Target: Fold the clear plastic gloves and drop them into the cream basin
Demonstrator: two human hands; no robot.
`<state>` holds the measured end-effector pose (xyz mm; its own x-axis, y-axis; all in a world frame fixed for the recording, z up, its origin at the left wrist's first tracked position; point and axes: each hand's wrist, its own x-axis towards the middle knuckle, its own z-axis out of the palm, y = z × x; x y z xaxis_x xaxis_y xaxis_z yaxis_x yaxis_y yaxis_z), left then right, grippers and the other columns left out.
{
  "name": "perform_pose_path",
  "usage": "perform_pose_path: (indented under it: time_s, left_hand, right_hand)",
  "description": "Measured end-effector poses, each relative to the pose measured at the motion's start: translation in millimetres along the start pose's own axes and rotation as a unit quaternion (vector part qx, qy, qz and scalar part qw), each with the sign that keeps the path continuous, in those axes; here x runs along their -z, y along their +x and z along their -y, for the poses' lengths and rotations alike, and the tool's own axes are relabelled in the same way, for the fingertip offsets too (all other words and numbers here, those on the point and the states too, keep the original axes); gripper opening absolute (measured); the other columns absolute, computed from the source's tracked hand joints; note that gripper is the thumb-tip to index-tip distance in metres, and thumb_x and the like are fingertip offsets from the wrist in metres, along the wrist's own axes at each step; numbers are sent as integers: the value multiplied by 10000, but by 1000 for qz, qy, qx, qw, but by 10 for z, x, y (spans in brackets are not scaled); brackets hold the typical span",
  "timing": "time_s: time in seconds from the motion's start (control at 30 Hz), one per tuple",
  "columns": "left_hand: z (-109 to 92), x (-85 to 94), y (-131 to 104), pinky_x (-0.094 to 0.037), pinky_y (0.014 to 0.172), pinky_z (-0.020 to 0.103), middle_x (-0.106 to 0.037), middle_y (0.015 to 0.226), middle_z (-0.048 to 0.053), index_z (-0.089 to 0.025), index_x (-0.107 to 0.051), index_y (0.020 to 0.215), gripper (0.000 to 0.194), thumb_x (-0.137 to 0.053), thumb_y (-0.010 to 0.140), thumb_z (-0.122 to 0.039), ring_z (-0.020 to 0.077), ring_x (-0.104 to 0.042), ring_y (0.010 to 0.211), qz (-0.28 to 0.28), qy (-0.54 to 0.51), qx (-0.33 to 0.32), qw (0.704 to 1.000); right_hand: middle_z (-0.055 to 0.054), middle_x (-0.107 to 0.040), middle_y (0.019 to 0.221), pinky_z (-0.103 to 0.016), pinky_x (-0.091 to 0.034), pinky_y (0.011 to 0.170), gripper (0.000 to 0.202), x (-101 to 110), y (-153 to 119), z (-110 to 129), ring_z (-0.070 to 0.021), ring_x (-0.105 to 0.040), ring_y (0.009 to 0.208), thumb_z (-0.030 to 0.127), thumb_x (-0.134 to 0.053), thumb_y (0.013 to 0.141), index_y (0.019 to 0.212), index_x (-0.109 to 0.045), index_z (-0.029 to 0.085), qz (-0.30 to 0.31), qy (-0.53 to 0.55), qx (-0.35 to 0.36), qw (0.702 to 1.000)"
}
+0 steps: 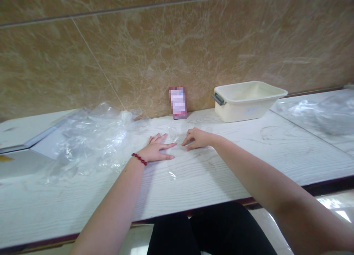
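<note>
A thin clear plastic sheet or bag [172,175] lies flat on the white wood-grain table, its outline hard to make out apart from a few glints. My left hand [158,149], with a red bead bracelet [139,159] at the wrist, rests palm down with fingers spread over the plastic's left side. Across from it, my right hand [198,138] hovers or rests near the right side, fingers bent and thumb apart. Nothing visible sits in it. Whether its fingertips touch the plastic, I cannot tell.
A heap of crumpled clear plastic bags [95,137] lies at the left beside an open white box [19,161]. Against the marble wall stand a red-edged phone or card [178,103] and a cream plastic bin [243,109]. More clear plastic [332,111] lies far right.
</note>
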<state>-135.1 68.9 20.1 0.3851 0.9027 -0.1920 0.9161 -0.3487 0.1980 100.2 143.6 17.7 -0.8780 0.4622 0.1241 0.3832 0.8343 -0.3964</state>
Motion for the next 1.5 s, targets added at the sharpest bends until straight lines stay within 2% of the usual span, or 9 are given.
perform_pose_path:
  time_s: [0.53, 0.63, 0.73, 0.8, 0.9, 1.07, 1.27, 1.37, 1.5]
  left_hand:
    - [8, 32, -31, 3, 929, 541, -42, 1383, 22, -398, -308, 1204, 775, -503, 504, -669, 330, 54, 1227, 16, 12, -5, 1000]
    - [14, 44, -41, -37, 939, 529, -56, 1382, 35, -377, -253, 1237, 793, -498, 534, -653, 328, 4, 1232, -11, 1, -12, 1000]
    - [32, 48, -32, -117, 963, 463, -115, 1377, 46, -333, -216, 1266, 740, -448, 623, -618, 297, -81, 1236, -74, -16, -27, 997]
    - [45, 39, -9, -166, 968, 420, -202, 1357, 52, -300, -259, 1262, 683, -419, 667, -593, 273, -144, 1229, -119, -18, -34, 992]
    - [51, 17, 31, -218, 962, 396, -323, 1304, 65, -266, -354, 1225, 578, -373, 723, -552, 244, -247, 1198, -173, -9, -38, 984]
    - [46, 16, 66, -276, 951, 336, -405, 1242, 71, -209, -338, 1236, 533, -344, 775, -476, 182, -364, 1126, -238, -14, -62, 969]
    - [-15, 4, 100, -331, 913, 321, -507, 1122, 76, -169, -433, 1158, 451, -367, 782, -408, 170, -451, 1034, -294, -33, -35, 955]
    - [-172, -22, 97, -353, 886, 314, -528, 1076, 84, -156, -455, 1127, 416, -391, 773, -364, 172, -474, 992, -305, -38, -23, 951]
    - [-495, -2, 134, -367, 853, 315, -564, 989, 67, -180, -535, 1004, 311, -430, 749, -323, 174, -504, 926, -265, -70, -33, 961]
  right_hand:
    - [-28, -555, 769, -221, -364, 697, 323, 74, -26, -45, -107, -491, 701, 440, -590, 621, 863, -652, 236, -2, 1, -4, 1000]
    - [-27, -586, 747, -208, -374, 647, 296, 156, -67, -136, -105, -506, 670, 408, -493, 712, 880, -641, 214, -69, -5, -121, 990]
    - [-42, -615, 794, -217, -382, 627, 306, 292, -176, -330, -132, -536, 705, 360, -397, 768, 908, -617, 201, -167, -41, -300, 938]
    - [-56, -619, 840, -229, -386, 654, 293, 384, -274, -489, -158, -547, 764, 340, -409, 751, 889, -619, 190, -170, -84, -378, 906]
    - [-86, -618, 859, -249, -389, 684, 350, 479, -398, -671, -191, -552, 805, 404, -415, 727, 856, -630, 160, -94, -118, -449, 881]
    - [-83, -629, 801, -236, -393, 624, 461, 481, -421, -649, -185, -567, 742, 542, -418, 668, 796, -648, 163, 1, -102, -430, 897]
    - [-59, -637, 721, -189, -365, 533, 235, 431, -322, -400, -146, -568, 654, 286, -488, 644, 743, -658, 157, 10, -103, -402, 910]
    - [-69, -638, 723, -186, -369, 550, 224, 459, -306, -317, -145, -569, 666, 238, -464, 654, 713, -657, 141, 7, -101, -387, 916]
    - [-72, -640, 753, -191, -376, 578, 219, 495, -289, -259, -150, -571, 703, 228, -447, 669, 707, -645, 142, -8, -92, -372, 924]
